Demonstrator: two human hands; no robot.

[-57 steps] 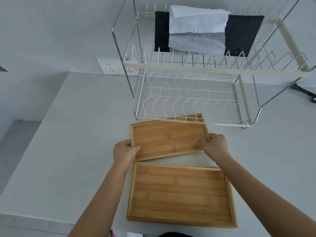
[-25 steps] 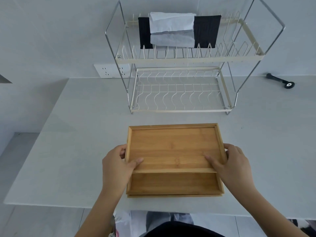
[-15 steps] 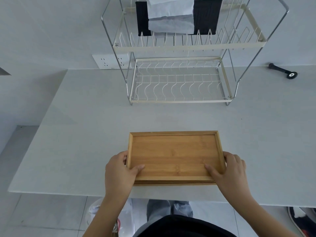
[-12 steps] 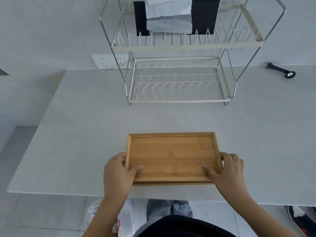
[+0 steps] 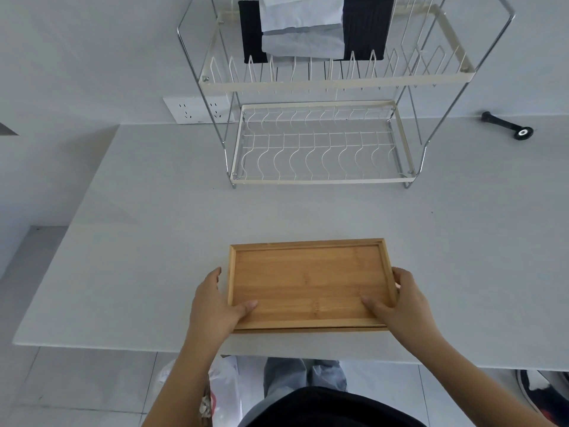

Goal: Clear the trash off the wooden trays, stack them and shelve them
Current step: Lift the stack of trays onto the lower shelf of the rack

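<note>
Two wooden trays (image 5: pixel 308 282) lie stacked near the front edge of the white table (image 5: pixel 154 241); only a thin strip of the lower one shows under the front rim. The top tray is bare inside. My left hand (image 5: pixel 215 306) grips the stack's left side, thumb on the tray floor. My right hand (image 5: pixel 400 306) grips the right side the same way. A two-tier wire rack (image 5: pixel 323 180) stands at the back of the table, its lower shelf holding nothing.
Black and white cloths (image 5: pixel 301 26) hang on the rack's upper tier. A black tool (image 5: pixel 508 126) lies at the back right. A wall socket (image 5: pixel 197 109) sits left of the rack. A white plastic bag (image 5: pixel 215 392) is on the floor below the table edge.
The smaller far tray was pulled toward me and set on the nearer tray, then slid until their edges lined up. Both hands have stayed on the stack's sides.
</note>
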